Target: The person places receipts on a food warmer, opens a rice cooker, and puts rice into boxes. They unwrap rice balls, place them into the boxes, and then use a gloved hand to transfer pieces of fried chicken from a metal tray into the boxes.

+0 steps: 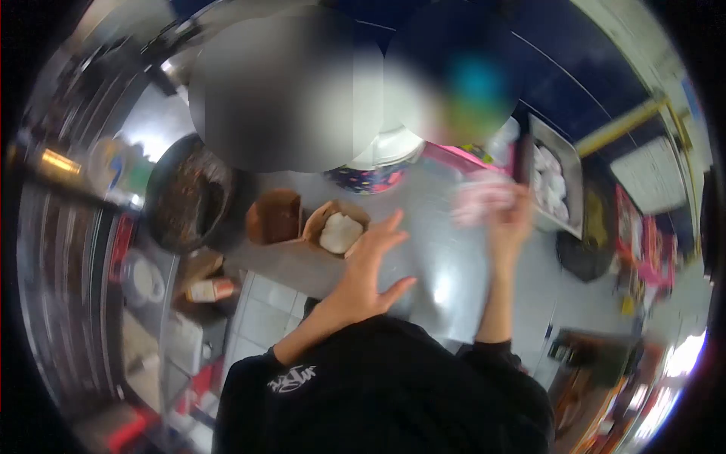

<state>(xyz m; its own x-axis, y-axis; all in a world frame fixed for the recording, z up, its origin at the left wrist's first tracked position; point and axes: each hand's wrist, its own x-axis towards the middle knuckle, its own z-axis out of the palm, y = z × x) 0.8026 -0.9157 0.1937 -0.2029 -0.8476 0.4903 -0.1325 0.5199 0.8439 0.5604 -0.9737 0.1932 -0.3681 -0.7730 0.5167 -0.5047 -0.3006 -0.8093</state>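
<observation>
My left hand is open, fingers spread, just right of a brown paper box with a white mound in it. The fingertips overlap that box's right edge in this view. Touching it on the left is a second brown paper box with a dark brown filling. Over the right part of the steel counter, my right hand grips a crumpled pink-and-white cloth, smeared by motion.
A large dark pan with brown food stands left of the boxes. Behind them sits a tub with a colourful pattern. Far right, a metal tray holds several white bundles. Large blurred patches hide the top middle.
</observation>
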